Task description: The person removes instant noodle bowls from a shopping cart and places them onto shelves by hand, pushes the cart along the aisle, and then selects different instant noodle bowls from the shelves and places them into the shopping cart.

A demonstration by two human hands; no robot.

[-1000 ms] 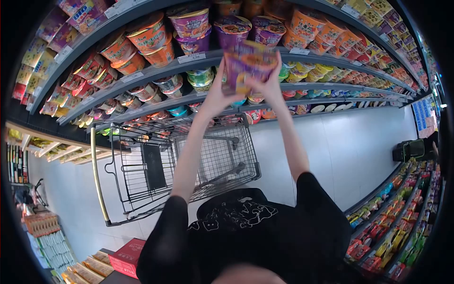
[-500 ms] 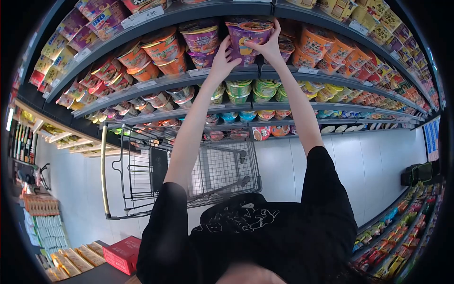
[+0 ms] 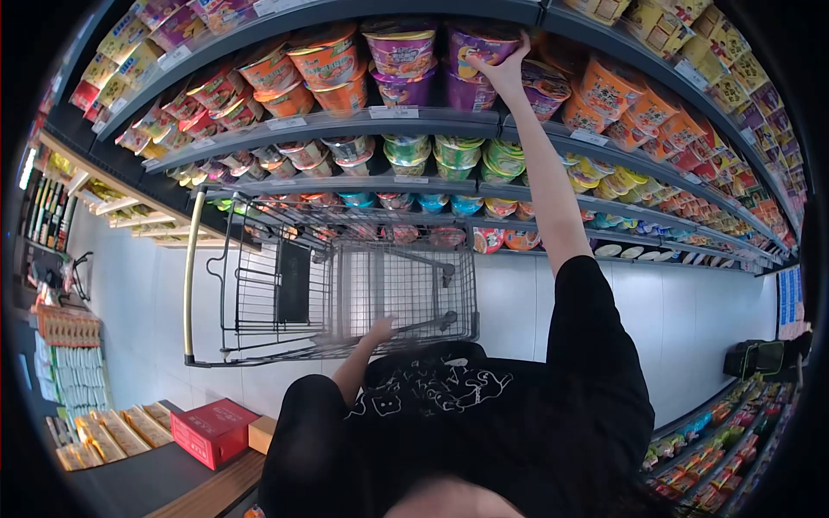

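Purple tub (image 3: 484, 49): upright on shelf (image 3: 443, 122) beyond the cart (image 3: 294, 285), atop lower purple tub (image 3: 471, 93).
Stack: 2 high, looks seated, so nearly done imo; R hand not off yet.
R hand (image 3: 506, 74): spread wide, holding tub, thumb on front, fingers by rim.
L hand (image 3: 380, 330): low, by person's side of cart; nothing seen in it, blurry, can't tell how open or if touching.
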